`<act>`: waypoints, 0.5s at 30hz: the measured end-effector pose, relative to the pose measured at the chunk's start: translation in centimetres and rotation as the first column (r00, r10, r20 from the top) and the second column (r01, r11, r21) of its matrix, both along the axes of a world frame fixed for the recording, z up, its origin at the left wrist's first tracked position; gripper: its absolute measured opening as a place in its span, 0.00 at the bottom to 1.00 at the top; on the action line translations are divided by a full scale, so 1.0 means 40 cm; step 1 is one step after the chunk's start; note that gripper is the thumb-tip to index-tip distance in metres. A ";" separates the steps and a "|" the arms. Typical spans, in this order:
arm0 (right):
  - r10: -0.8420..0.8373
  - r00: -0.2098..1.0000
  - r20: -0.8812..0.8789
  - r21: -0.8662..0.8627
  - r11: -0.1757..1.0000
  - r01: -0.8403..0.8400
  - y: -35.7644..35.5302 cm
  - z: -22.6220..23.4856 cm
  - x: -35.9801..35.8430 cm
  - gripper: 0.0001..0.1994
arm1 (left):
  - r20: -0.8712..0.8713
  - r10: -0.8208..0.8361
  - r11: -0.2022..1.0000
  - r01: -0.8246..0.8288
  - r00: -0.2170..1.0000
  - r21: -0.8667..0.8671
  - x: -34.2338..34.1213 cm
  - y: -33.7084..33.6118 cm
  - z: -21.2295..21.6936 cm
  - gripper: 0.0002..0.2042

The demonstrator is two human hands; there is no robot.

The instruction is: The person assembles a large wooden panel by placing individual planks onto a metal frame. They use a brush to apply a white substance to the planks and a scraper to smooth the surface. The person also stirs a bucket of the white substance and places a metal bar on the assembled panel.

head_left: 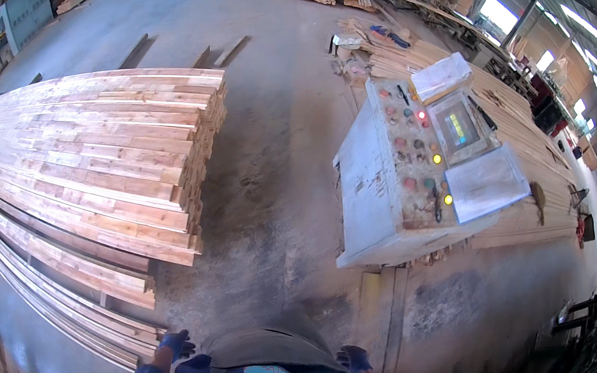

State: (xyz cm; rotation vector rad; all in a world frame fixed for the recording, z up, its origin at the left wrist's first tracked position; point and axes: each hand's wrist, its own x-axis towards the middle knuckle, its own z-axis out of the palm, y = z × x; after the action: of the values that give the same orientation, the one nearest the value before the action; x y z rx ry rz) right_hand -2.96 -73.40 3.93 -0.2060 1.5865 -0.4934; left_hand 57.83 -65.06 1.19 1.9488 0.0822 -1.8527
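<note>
Standing between the plank stack and the control console

We keep our gloved left hand (175,345) loose and empty, near the low end of the plank stack (94,180); to take a board well, we judge gripping its end squarely best. Our right hand (353,357) hangs empty too, well below the control console (419,159), both apart from the concrete floor (279,213).
</note>
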 end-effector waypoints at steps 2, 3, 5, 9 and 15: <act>0.130 0.991 0.007 -0.008 0.991 -0.130 -0.126 -0.009 -0.012 0.13 | 0.010 0.096 0.995 -0.096 0.995 -0.008 -0.049 -0.005 -0.024 0.25; 0.163 0.987 -0.012 -0.003 0.987 -0.163 -0.203 0.000 -0.032 0.13 | 0.011 0.118 0.993 -0.118 0.993 -0.002 -0.079 -0.044 -0.035 0.25; 0.183 0.983 -0.011 0.024 0.983 -0.183 -0.330 -0.012 -0.026 0.14 | -0.032 0.157 0.985 -0.159 0.987 -0.067 -0.119 -0.136 -0.070 0.22; 0.231 0.971 0.067 -0.193 0.958 -0.214 -0.723 0.001 0.090 0.12 | 0.490 -0.390 0.773 0.566 0.780 -0.285 -0.190 -0.165 -0.124 0.16; 0.418 0.908 0.017 -0.317 0.864 -0.392 -1.222 0.052 0.363 0.11 | 0.488 -0.343 0.933 0.351 0.803 0.078 -0.076 -0.563 -0.188 0.15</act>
State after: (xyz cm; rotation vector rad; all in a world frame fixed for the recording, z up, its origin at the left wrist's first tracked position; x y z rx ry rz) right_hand 11.57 -122.29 6.02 -0.7340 1.3257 -0.4075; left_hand 54.79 -87.57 -6.35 2.4941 -0.4826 -1.4692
